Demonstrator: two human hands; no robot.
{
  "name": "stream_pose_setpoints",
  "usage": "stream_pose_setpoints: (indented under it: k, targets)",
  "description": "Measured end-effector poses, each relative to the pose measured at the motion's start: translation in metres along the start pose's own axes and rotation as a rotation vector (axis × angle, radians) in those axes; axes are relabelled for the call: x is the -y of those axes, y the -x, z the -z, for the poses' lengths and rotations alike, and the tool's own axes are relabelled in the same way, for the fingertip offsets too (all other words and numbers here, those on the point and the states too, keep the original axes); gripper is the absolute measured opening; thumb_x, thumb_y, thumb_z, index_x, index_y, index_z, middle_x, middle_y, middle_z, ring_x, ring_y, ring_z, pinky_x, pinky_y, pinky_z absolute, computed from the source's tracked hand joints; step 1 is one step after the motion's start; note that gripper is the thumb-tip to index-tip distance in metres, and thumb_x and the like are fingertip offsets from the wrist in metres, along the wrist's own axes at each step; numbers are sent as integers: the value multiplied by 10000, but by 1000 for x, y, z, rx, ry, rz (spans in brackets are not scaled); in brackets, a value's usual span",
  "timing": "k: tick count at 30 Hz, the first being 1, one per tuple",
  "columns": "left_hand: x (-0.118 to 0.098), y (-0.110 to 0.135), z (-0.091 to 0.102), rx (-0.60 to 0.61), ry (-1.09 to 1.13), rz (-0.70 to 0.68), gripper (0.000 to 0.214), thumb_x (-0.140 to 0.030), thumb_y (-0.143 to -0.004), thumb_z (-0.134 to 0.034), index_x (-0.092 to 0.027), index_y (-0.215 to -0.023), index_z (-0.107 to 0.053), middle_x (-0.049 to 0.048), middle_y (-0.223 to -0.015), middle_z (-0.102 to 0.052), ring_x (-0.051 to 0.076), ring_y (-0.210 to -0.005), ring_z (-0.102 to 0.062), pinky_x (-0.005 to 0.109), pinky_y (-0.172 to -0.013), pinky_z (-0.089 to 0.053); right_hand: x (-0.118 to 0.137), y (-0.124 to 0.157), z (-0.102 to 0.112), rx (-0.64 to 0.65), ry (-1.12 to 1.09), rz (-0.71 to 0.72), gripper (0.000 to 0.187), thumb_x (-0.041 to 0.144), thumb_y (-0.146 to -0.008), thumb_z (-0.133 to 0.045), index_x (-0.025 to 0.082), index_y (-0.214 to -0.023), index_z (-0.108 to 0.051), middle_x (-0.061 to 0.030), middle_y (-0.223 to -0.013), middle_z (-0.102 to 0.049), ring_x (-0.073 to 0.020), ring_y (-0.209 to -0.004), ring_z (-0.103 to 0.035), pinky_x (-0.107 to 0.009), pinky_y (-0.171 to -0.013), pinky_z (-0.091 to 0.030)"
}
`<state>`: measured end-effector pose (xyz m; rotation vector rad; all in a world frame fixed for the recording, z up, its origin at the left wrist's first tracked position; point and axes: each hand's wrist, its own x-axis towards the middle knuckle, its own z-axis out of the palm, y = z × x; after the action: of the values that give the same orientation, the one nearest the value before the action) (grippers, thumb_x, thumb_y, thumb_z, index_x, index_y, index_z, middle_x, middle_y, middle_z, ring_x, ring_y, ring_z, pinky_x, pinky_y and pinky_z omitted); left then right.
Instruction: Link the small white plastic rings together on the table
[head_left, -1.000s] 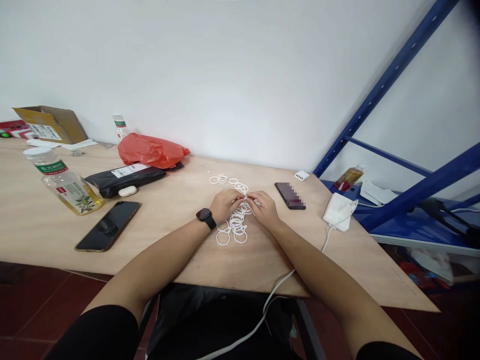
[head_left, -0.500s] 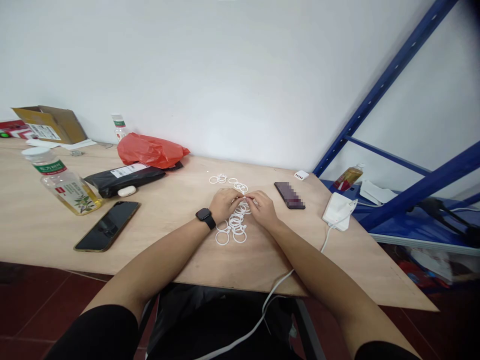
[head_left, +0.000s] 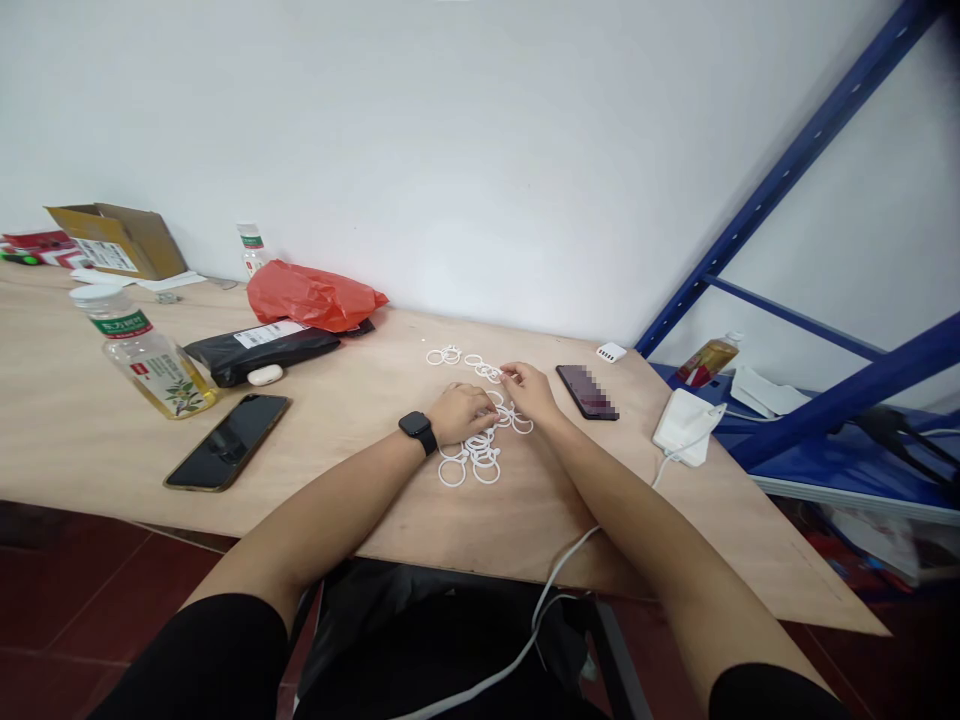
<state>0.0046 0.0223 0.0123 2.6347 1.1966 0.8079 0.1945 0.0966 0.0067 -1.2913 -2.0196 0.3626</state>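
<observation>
Head view: where are the thin, white, plastic-looking rings?

"On the pale wooden surface, in a few loose groups. The biggest heap lies on the near side, partly under the left hand; a small cluster lies just beyond that hand, and a separate bunch sits to the cluster's left."

"What is each grip doing?"

"The left fingers curl low over the heap, partly closed; I cannot tell whether they have hold of a ring. The right hand has thumb and forefinger drawn close at the cluster's edge, touching it or nearly so; a firm pinch I cannot confirm."

"And how far along is it?"

"Partway, I'd judge: the two far groups lie apart, while many rings in the heap overlap and look yet to be handled. Whether any are linked is too small to tell."
</observation>
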Motion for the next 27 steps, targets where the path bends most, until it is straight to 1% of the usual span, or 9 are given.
stream_pose_setpoints:
  k: [6,9,12,15,18,21,23,25,27]
  targets:
    - [-3,0,1,53,-29,-20,312,-453,-945,-492,-226,-969,-704,54,-991,-715,202,-1002,-625,373,-970,-388,-3,-28,-10,171,256,31,345,340,-889,-536,203,-1173,-677,-91,-1229,-653,-241,-1114,-605,-349,-962,-459]
    - [-4,-1,3,48,-37,-8,306,-447,-945,-492,-225,-953,-703,51,-987,-717,204,-1003,-622,376,-968,-383,0,-30,-11,253,349,13,342,349,-874,-552,236,-1170,-682,-83,-1217,-658,-258,-1102,-610,-349,-917,-473]
    - [-4,-1,3,24,-47,13,309,-454,-944,-493,-226,-932,-701,38,-979,-722,211,-994,-624,386,-952,-385,1,-27,-12,224,362,-34,339,335,-826,-596,236,-1138,-687,-90,-1174,-662,-255,-1032,-631,-338,-861,-485]
    - [-4,-1,3,3,-44,25,302,-457,-940,-501,-228,-932,-698,27,-975,-724,215,-984,-629,396,-948,-388,-1,-23,-9,107,290,-56,371,283,-765,-623,214,-1125,-678,-92,-1147,-664,-249,-1016,-626,-339,-865,-484]
    - [-2,-1,3,-56,-29,54,287,-438,-940,-505,-219,-970,-688,44,-1001,-720,219,-999,-626,400,-956,-390,-1,-15,-2,-24,81,-39,383,301,-744,-630,194,-1109,-671,-69,-1061,-688,-216,-896,-633,-335,-822,-501]
    - [0,-2,5,-174,9,98,282,-399,-955,-476,-199,-1009,-666,68,-1027,-707,218,-999,-620,387,-931,-414,6,5,8,-23,-170,-26,422,405,-758,-647,174,-1112,-654,-23,-788,-673,-152,-600,-561,-291,-606,-487]
    - [0,-2,7,-277,34,116,267,-369,-957,-471,-185,-1032,-650,78,-1016,-699,216,-982,-617,376,-913,-428,13,21,14,-20,-256,22,409,401,-765,-656,175,-1106,-650,9,-674,-619,-136,-551,-525,-274,-565,-460]
    - [0,-1,8,-345,60,106,263,-348,-956,-476,-173,-1069,-635,81,-986,-693,207,-961,-615,362,-898,-440,20,36,16,-23,-290,98,368,356,-765,-666,190,-1092,-658,-13,-778,-646,-128,-590,-548,-270,-588,-469]
    - [0,-1,8,-348,75,62,244,-336,-958,-477,-173,-1028,-645,78,-965,-694,198,-936,-614,353,-888,-447,25,45,16,-25,-295,170,323,316,-768,-665,205,-1071,-667,-46,-954,-665,-118,-623,-564,-268,-602,-480]
